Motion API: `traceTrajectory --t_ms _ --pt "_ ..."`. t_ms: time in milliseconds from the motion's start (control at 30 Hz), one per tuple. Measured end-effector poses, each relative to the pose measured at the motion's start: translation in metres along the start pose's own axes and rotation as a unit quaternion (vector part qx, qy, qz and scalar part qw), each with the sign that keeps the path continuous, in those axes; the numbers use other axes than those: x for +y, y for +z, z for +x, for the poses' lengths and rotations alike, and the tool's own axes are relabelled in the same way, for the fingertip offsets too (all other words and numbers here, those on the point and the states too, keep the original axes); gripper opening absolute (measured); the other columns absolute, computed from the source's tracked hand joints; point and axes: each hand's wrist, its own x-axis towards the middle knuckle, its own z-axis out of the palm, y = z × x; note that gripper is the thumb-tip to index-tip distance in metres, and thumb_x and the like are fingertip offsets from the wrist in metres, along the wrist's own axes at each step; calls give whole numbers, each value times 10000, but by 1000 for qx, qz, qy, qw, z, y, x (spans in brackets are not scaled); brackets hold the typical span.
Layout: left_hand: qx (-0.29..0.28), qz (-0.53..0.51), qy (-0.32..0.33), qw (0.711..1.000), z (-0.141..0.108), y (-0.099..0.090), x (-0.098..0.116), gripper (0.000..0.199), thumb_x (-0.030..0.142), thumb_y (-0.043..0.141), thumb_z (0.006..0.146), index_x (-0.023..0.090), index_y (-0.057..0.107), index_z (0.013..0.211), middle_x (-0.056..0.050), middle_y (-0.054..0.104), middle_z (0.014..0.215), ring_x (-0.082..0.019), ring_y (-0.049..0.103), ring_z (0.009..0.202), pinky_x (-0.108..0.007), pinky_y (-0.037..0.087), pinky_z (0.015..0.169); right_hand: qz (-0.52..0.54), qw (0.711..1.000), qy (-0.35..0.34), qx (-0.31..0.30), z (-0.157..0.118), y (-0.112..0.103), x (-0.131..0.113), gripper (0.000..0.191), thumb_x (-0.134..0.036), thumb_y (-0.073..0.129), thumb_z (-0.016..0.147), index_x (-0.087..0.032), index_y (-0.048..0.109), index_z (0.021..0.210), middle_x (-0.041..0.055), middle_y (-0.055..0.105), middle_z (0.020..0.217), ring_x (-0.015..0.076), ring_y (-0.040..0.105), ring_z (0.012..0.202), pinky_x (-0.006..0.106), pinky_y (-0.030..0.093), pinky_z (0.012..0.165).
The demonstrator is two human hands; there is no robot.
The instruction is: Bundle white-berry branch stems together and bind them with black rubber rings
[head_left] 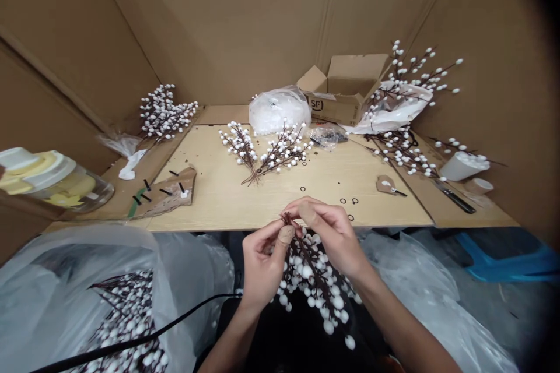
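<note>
A bunch of white berry branches (318, 280) hangs head down over my lap, its brown stems gathered at the top. My left hand (266, 265) pinches the stem ends between thumb and fingers. From the other side, my right hand (332, 233) has its thumb and fingers closed at the same stems. Tape or a plaster seems to cover both thumb tips. Just beyond my hands, several small black rings (343, 201) lie on the wooden table (245, 210). Two berry sprigs (280, 154) rest farther back with their stems crossed.
At the left stand a plastic jar (83, 192) and cardboard with black sticks (184, 201). A bag of branches (188, 268) sits below. Behind are a clear bag (280, 113) and an open box (332, 108). At right lie a knife (457, 198), more branches (402, 154) and a white cup (459, 167).
</note>
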Motion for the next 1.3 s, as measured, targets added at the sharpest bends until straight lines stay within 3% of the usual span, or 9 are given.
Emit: traceTrajectory --t_ms 400,567,667,767,833,1000,1100,1200,1300 --pt "-5 -13 -27 1000 0 -5 -1 216 294 584 846 121 705 890 -31 667 767 -110 568 702 -168 448 658 -79 996 -35 33 1 11 16 182 -283 592 857 -120 639 791 49 583 844 76 557 803 162 468 722" --pt "-18 -44 -37 998 0 -11 -6 239 304 577 850 106 699 796 -39 657 725 -105 548 669 -173 434 653 -33 998 12 -50 9 2 20 297 -364 515 905 -110 646 823 60 588 873 60 552 682 157 463 616" --pt "-24 -58 -47 997 0 -17 -6 246 306 568 856 104 691 786 -52 659 754 -121 566 718 -189 439 710 -104 992 0 -68 36 -12 27 380 -406 416 947 -111 655 955 88 614 959 112 604 837 213 505 760" --pt "-9 -66 -56 996 0 -24 -5 240 317 583 846 108 676 771 -53 653 755 -128 576 738 -187 437 708 -356 925 -120 -47 79 -23 44 343 -292 358 965 -127 608 1131 94 599 1064 128 583 950 250 489 836" --pt "4 -69 -56 996 1 -30 -6 245 322 590 841 109 668 748 -50 645 740 -124 574 730 -180 431 694 -436 881 -163 -88 110 -25 57 331 -149 383 915 -161 620 1145 83 594 1070 138 562 960 277 459 871" --pt "30 -95 -42 994 2 -43 -9 242 315 591 844 116 672 732 -46 638 736 -121 572 735 -183 425 703 -500 796 -230 -252 166 -10 84 304 -48 540 773 -196 696 988 73 588 1047 165 515 976 283 424 882" --pt "43 -115 -36 992 3 -49 -8 216 296 596 843 127 678 738 -37 642 735 -117 577 731 -181 429 704 -491 770 -277 -298 183 1 91 168 -49 591 740 -168 697 795 55 607 965 138 524 913 239 436 841" --pt "60 -121 -37 990 4 -54 -6 205 292 611 833 129 690 737 -38 657 734 -112 584 716 -177 435 692 -455 787 -331 -252 200 6 91 168 -66 532 793 -170 664 797 33 612 936 118 541 908 233 449 846" --pt "78 -131 -42 987 6 -56 -4 196 294 633 815 127 698 735 -39 662 717 -111 588 701 -175 445 679 -404 833 -372 -70 224 6 77 209 -131 391 896 -152 588 965 70 584 993 133 539 959 302 453 896"
